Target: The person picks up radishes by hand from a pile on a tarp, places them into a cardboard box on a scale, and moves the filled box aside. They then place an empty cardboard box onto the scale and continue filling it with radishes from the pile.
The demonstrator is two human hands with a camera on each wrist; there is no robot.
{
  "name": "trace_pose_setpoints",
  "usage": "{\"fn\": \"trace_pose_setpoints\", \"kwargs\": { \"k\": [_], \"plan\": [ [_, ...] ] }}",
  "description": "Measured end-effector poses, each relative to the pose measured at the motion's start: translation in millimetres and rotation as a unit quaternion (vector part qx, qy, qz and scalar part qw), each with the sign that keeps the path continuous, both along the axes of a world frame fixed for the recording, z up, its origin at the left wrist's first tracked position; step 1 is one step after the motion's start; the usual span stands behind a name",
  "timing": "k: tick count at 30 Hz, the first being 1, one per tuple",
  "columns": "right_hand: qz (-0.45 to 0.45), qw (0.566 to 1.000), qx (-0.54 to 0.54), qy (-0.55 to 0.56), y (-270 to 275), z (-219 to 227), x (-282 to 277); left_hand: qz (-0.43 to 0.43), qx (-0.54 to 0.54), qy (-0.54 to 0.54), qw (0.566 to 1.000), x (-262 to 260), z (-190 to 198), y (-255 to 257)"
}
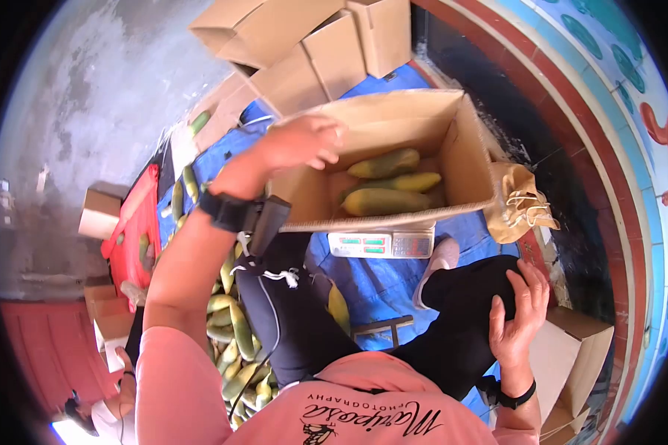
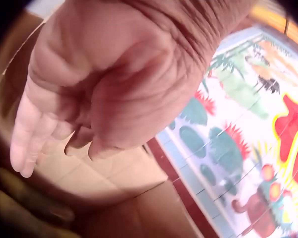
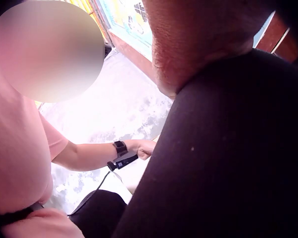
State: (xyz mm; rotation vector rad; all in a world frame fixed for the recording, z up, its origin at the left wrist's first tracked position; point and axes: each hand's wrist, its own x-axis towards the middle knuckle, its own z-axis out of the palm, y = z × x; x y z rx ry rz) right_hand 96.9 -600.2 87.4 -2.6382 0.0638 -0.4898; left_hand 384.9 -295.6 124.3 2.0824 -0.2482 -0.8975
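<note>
My left hand [image 1: 302, 141] hangs over the left side of a cardboard box [image 1: 471, 167], holding nothing. In the left wrist view, this hand [image 2: 109, 79] has its fingers [image 2: 22, 141] pointing down, some of them bent. Inside the box lie a few large green-yellow, cucumber-like vegetables: an upper one [image 1: 386, 163], a middle one [image 1: 416, 182] and a lower one [image 1: 386, 202]. A white digital scale [image 1: 382, 243] shows at the box's near edge, its display lit. My right hand [image 1: 522, 311] rests on my right knee, fingers loosely spread; the right wrist view shows mostly the dark trouser leg [image 3: 228, 148].
Many similar vegetables [image 1: 237, 334] are heaped beside my left leg on a blue tarp [image 1: 378, 282]. More cardboard boxes [image 1: 304, 44] stand behind the box, and others [image 1: 571, 356] at my right. A crumpled brown bag [image 1: 522, 204] lies right of the box. Another person [image 1: 115, 408] is at lower left.
</note>
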Motion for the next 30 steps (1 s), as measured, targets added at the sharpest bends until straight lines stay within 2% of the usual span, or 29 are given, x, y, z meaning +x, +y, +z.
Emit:
{"fn": "trace_pose_setpoints", "kwargs": {
  "k": [1, 3, 4, 6, 7, 9, 11, 13, 15, 17, 18, 20, 21, 23, 27, 29, 30],
  "plan": [
    [-0.003, 1.000, -0.011, 0.004, 0, -1, -2, 0.014, 0.003, 0.006, 1.000, -13, 16, 14],
    [-0.006, 1.000, -0.021, 0.006, 3, -1, -4, 0.064, -0.056, -0.092, 0.992, -41, 38, 47],
    [-0.005, 1.000, -0.022, 0.005, 3, -1, -5, 0.082, -0.050, -0.088, 0.991, -57, 38, 66],
    [-0.003, 0.999, -0.033, -0.002, 2, -5, -7, 0.187, -0.071, -0.139, 0.970, -89, 43, 105],
    [-0.004, 0.999, -0.038, -0.007, 1, -7, -8, 0.202, -0.065, -0.139, 0.967, -103, 36, 128],
    [-0.008, 0.998, -0.055, -0.008, 1, -9, -10, 0.263, 0.011, -0.148, 0.953, -133, -5, 186],
    [-0.005, 0.997, -0.079, -0.009, -1, -12, -10, 0.275, 0.091, -0.126, 0.949, -170, -55, 246],
    [-0.003, 0.996, -0.088, -0.008, 0, -12, -11, 0.270, 0.215, -0.099, 0.934, -217, -111, 293],
    [-0.004, 0.995, -0.097, -0.005, 0, -13, -12, 0.224, 0.329, -0.052, 0.916, -263, -158, 321],
    [-0.006, 0.993, -0.115, -0.015, -1, -15, -12, 0.255, 0.331, 0.028, 0.908, -298, -175, 322],
    [-0.006, 0.993, -0.117, -0.013, 0, -15, -11, 0.256, 0.330, 0.033, 0.908, -311, -183, 321],
    [-0.006, 0.993, -0.118, -0.007, -2, -17, -13, 0.264, 0.414, 0.018, 0.871, -336, -199, 321],
    [-0.011, 0.993, -0.117, -0.007, -2, -18, -13, 0.267, 0.413, 0.022, 0.870, -344, -207, 323],
    [-0.008, 0.992, -0.122, -0.004, 0, -18, -12, 0.272, 0.486, 0.040, 0.830, -358, -220, 323],
    [-0.012, 0.991, -0.132, 0.001, 1, -17, -12, 0.289, 0.503, 0.097, 0.809, -379, -235, 311],
    [-0.009, 0.991, -0.135, 0.005, 3, -16, -11, 0.292, 0.517, 0.083, 0.800, -392, -244, 314],
    [-0.006, 0.991, -0.137, 0.003, 2, -17, -11, 0.333, 0.487, 0.105, 0.801, -399, -248, 316]
  ]
}}
